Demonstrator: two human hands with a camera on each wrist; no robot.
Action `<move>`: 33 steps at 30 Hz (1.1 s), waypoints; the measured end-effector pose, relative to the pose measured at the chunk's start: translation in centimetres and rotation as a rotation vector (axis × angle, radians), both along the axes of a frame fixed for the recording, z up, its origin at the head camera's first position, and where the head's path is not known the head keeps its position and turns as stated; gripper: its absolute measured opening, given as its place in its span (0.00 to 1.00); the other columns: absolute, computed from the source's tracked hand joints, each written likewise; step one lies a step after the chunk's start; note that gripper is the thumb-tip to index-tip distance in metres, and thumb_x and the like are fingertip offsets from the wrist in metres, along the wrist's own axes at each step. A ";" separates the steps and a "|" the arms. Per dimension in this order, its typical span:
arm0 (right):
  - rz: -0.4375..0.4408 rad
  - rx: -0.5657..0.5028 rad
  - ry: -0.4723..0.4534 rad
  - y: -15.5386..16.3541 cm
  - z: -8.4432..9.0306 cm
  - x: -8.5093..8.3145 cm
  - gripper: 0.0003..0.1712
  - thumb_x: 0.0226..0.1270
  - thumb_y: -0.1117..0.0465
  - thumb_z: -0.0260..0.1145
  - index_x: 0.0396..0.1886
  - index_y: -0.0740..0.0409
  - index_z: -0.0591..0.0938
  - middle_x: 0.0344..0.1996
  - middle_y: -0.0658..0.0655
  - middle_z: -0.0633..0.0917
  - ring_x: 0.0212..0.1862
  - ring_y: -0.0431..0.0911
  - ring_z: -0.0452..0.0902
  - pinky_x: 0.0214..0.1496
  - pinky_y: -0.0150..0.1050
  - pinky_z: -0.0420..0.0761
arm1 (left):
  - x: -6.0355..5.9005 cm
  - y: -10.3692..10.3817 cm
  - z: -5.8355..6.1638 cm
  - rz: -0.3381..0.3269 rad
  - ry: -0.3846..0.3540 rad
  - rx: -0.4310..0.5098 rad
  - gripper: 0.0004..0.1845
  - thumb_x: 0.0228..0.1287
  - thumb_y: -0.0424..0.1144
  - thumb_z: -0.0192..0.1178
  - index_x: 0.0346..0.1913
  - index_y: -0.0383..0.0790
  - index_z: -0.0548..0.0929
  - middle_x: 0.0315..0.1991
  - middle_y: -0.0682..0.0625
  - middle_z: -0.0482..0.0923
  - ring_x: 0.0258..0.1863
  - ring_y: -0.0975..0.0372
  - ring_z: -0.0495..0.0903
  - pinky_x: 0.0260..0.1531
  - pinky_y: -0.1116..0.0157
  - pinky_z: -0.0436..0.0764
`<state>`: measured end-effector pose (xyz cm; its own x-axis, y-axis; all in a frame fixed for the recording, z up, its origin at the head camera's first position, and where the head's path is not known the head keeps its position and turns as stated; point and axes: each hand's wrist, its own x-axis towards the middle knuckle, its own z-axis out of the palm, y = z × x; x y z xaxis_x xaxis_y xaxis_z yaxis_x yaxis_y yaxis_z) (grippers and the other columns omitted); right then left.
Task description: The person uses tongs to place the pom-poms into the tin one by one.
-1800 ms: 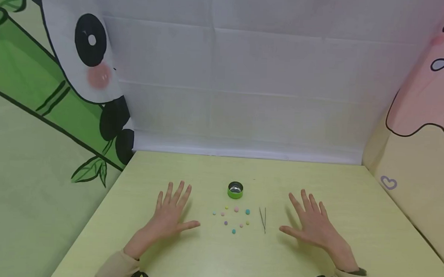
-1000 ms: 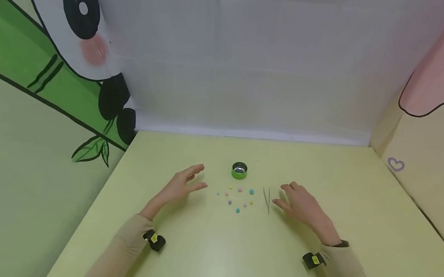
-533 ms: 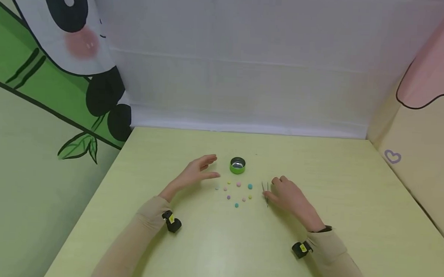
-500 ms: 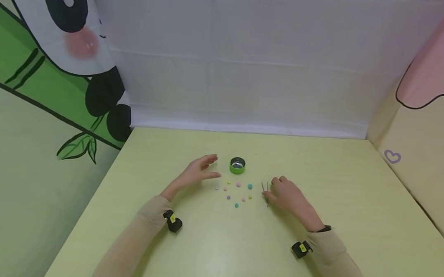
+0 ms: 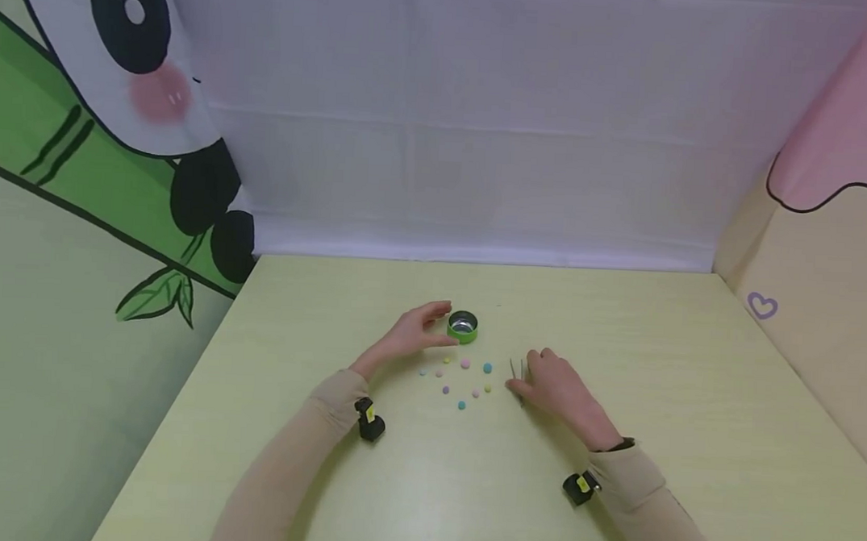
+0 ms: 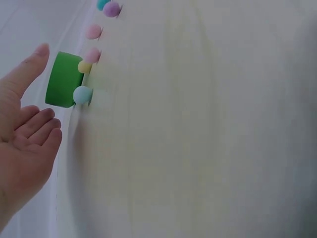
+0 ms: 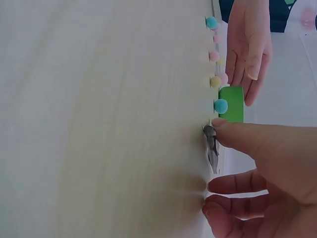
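Observation:
A small round green tin with a silver inside stands upright on the table, its mouth facing up. My left hand is at the tin's left side, thumb in front and fingers behind; whether they touch it I cannot tell. Metal tweezers lie on the table, legs spread. Around them is my right hand, its thumb at the tweezers on one side and its fingertips on the table at the other, not closed together. Between the hands are several small pastel balls, such as a blue one and a purple one.
The pale wooden table ends at a white cloth backdrop. Patterned side walls flank it, with a panda and bamboo on the left. Each wrist wears a small black camera, the left one and the right one.
Both hands have lowered from spread poses and moved inward. My left hand has come rightward to the tin, and my right hand leftward around the tweezers. Tin, balls and tweezers stay put.

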<state>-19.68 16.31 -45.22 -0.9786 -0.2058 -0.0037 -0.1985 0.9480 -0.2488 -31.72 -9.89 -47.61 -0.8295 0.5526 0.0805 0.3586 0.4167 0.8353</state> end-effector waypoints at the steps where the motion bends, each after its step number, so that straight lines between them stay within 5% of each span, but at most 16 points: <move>1: -0.011 0.001 0.000 -0.5 0.0 0.5 0.23 0.65 0.49 0.69 0.35 0.67 0.76 0.29 0.61 0.77 0.27 0.47 0.68 0.27 0.35 0.69 | 0.2 0.0 -0.1 -0.014 0.008 -0.004 0.44 0.57 0.41 0.73 0.73 0.31 0.63 0.73 0.39 0.66 0.74 0.48 0.64 0.76 0.56 0.65; 3: -0.036 0.003 -0.002 -1.4 0.0 1.6 0.23 0.65 0.49 0.69 0.34 0.67 0.76 0.28 0.61 0.76 0.27 0.47 0.68 0.27 0.35 0.69 | 0.5 -0.1 -0.2 -0.034 0.023 -0.017 0.45 0.57 0.42 0.73 0.73 0.31 0.63 0.73 0.39 0.66 0.74 0.48 0.65 0.75 0.56 0.66; 16: -0.070 -0.003 0.012 -2.6 0.0 1.0 0.23 0.67 0.50 0.67 0.34 0.69 0.76 0.28 0.61 0.77 0.28 0.48 0.70 0.29 0.40 0.75 | 0.6 0.5 -0.5 -0.003 0.027 -0.041 0.43 0.55 0.42 0.74 0.72 0.35 0.67 0.70 0.40 0.71 0.68 0.50 0.73 0.71 0.57 0.71; 33: -0.127 -0.072 -0.011 -2.5 0.1 0.6 0.15 0.67 0.64 0.63 0.23 0.63 0.70 0.19 0.54 0.67 0.21 0.44 0.63 0.21 0.31 0.63 | 0.3 1.0 -0.6 -0.021 0.029 -0.039 0.39 0.56 0.39 0.73 0.70 0.35 0.69 0.67 0.40 0.73 0.68 0.50 0.73 0.70 0.58 0.72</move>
